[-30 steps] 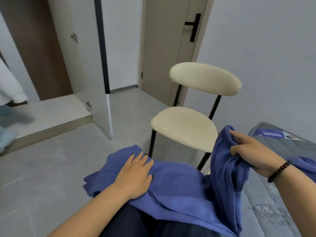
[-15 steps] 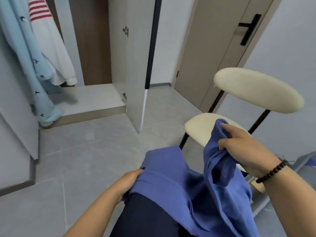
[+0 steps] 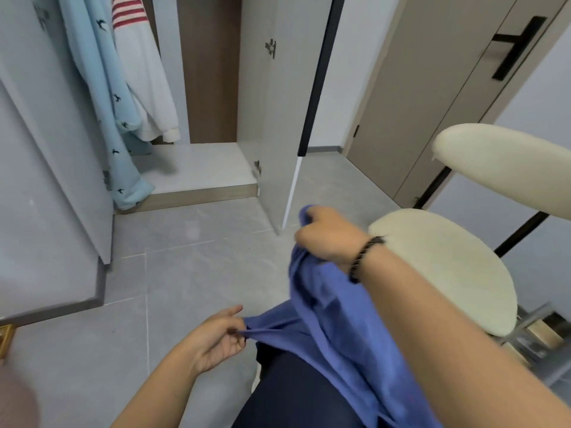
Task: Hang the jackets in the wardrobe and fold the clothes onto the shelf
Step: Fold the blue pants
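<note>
**Blue garment held in both hands before the open wardrobe**

The right hand (image 3: pixel 329 234) is raised in front of the body, forearm crossing in from the lower right, a dark beaded bracelet (image 3: pixel 364 257) on the wrist. Its fingers are curled into a fist around one bunched end of the blue garment (image 3: pixel 333 319), knuckles turned toward the wardrobe; this grip is closed on the cloth. The left hand (image 3: pixel 216 338) sits lower and nearer the body, palm turned inward, thumb and fingertips pinching a lower edge of the same garment and drawing it taut to the left; the index finger points out straighter above the pinch.

Between the two hands the garment hangs in folds, draping down over the person's dark-trousered lap (image 3: pixel 296 390).

Ahead, the wardrobe (image 3: pixel 210 168) stands open, its door (image 3: pixel 272 103) swung outward. Inside hang a light blue jacket (image 3: pixel 105 97) with small dark bird shapes and, beside it, a white jacket (image 3: pixel 145 81) with red stripes near the top. A cream chair (image 3: pixel 445 267) with black legs stands at the right, on the grey tiled floor (image 3: pixel 185 267).
</note>
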The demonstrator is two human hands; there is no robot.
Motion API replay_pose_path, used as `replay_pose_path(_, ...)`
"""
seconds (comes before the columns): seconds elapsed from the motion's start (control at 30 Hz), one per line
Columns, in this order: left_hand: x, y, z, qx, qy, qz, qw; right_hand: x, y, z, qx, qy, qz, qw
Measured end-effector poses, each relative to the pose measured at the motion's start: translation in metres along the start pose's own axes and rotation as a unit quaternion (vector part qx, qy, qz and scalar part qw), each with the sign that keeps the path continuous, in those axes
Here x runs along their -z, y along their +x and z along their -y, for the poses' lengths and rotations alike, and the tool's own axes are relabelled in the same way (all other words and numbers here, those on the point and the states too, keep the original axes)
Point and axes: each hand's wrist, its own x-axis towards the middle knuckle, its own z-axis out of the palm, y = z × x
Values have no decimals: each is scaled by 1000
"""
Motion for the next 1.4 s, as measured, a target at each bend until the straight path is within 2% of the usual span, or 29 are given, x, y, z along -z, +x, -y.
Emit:
replay_pose_path(0.07, 5, -1, -1, -3, -22, 8, 1000, -37, 12, -5, -41, -34, 67, 996)
replay_pose_path(0.17, 5, -3, 0, 9, -42, 28, 999, -70, 15, -26, -76, -7, 173, 982)
replay_pose_path(0.23, 1, -2, 1, 22, -42, 42, 998, -70, 8, -44, -29, -21, 167, 985)
replay_pose_path(0.3, -5, 3, 2, 28, -44, 44, 998, -54, -2, -65, 21, 8, 107, 994)
replay_pose_path(0.4, -19, 7, 4, 39, -2, 76, 996, -18, -27, -104, 39, 89, -18, 995)
replay_pose_path(0.47, -29, 10, 5, 45, 17, 97, 994, 6, -47, -132, 2, 102, -124, 987)
replay_pose_path(0.53, -37, 15, 6, 42, 37, 99, 994, 22, -63, -164, -83, 106, -210, 968)
replay_pose_path(0.57, -39, 18, 6, 44, 47, 100, 993, 25, -69, -179, -138, 112, -229, 957)
replay_pose_path(0.63, -41, 24, 7, 49, 73, 96, 992, 22, -77, -209, -235, 145, -215, 937)
replay_pose_path(0.73, -39, 31, 6, 66, 107, 54, 991, 0, -81, -240, -297, 217, -171, 914)
replay_pose_path(0.83, -42, 28, 4, 65, 118, 50, 990, -29, -81, -246, -310, 307, -144, 888)
replay_pose_path(0.93, -41, 22, -2, 58, 110, 37, 992, -51, -85, -233, -345, 459, -61, 817)
replay_pose_path(1.0, -35, 20, -9, 55, 99, 26, 993, -59, -89, -228, -350, 529, -32, 772)
replay_pose_path(1.07, -30, 21, -15, 57, 93, 28, 994, -60, -92, -228, -341, 574, -30, 744)
replay_pose_path(1.1, -29, 19, -17, 60, 85, 30, 994, -59, -92, -230, -336, 581, -32, 740)
replay_pose_path(1.23, -22, 8, -31, 40, 110, 7, 993, -45, -94, -231, -299, 571, -21, 764)
replay_pose_path(1.3, -23, 1, -41, 8, 122, -2, 992, -35, -96, -233, -271, 525, -40, 806)
replay_pose_path(1.4, -41, -13, -55, -34, 169, -8, 985, -14, -102, -234, -224, 394, -125, 883)
